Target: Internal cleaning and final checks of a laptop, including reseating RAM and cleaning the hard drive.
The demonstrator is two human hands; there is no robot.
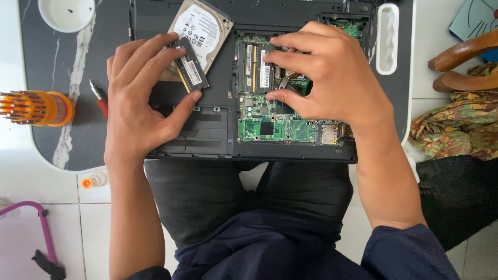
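Note:
An opened black laptop [207,140] lies upside down on a small dark marbled table, its green circuit board [275,127] bared. My left hand [137,103] holds a loose memory stick [191,66] between thumb and fingers, over the laptop's left half. A silver hard drive [203,28] lies just above that hand. My right hand [321,78] rests on the board, with its fingertips on a memory stick [264,70] seated in its slot.
An orange screwdriver-bit holder [36,108] and a red-handled screwdriver [98,98] lie at the table's left. A white bowl [66,13] sits top left, a white tray slot [387,36] top right. Patterned cloth [456,124] and wooden chair parts [461,62] are on the right.

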